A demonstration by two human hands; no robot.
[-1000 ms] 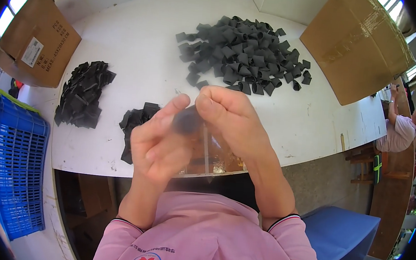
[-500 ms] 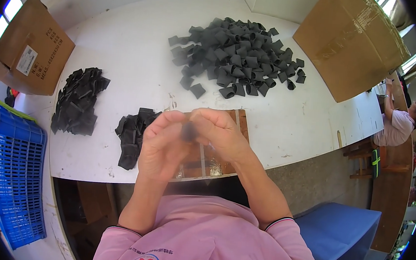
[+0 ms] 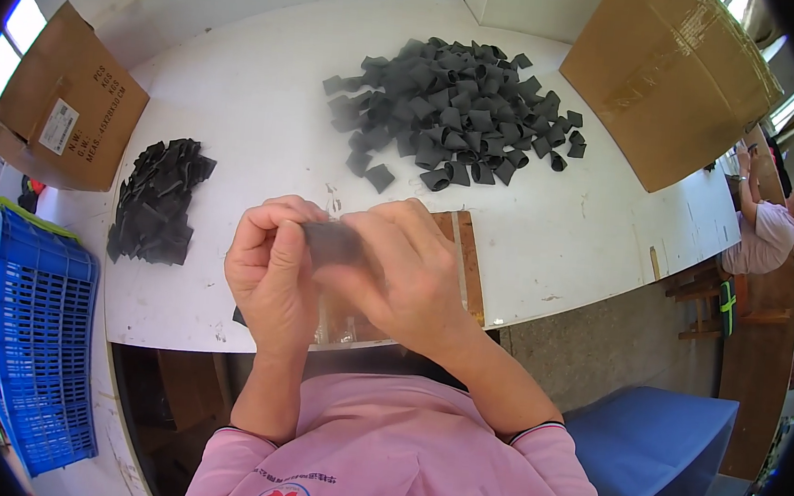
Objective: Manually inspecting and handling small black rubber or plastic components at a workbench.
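Note:
A small dark grey piece of fabric (image 3: 329, 242) is held up between my two hands, over the near edge of the table. My left hand (image 3: 270, 270) pinches its left end between thumb and bent fingers. At the other end, my right hand (image 3: 409, 273) closes over the piece, its thumb and fingertips blurred by motion. Beneath the hands lies a brown board (image 3: 470, 273) with pale strips, mostly covered by them. Beyond it is a big heap of short black fabric loops (image 3: 465, 117), many standing with their hollow ends visible.
On the left of the white table (image 3: 267, 114) lies a stack of flat black pieces (image 3: 160, 204). Cardboard boxes stand at the left (image 3: 69, 111) and far right (image 3: 666, 83). A blue plastic basket (image 3: 35, 339) is at the left; a co-worker (image 3: 767, 228) sits at the right.
My hands have moved a little left and spread apart, showing more of the fabric piece. They now cover most of the small black pile beside the board. The view has shifted slightly.

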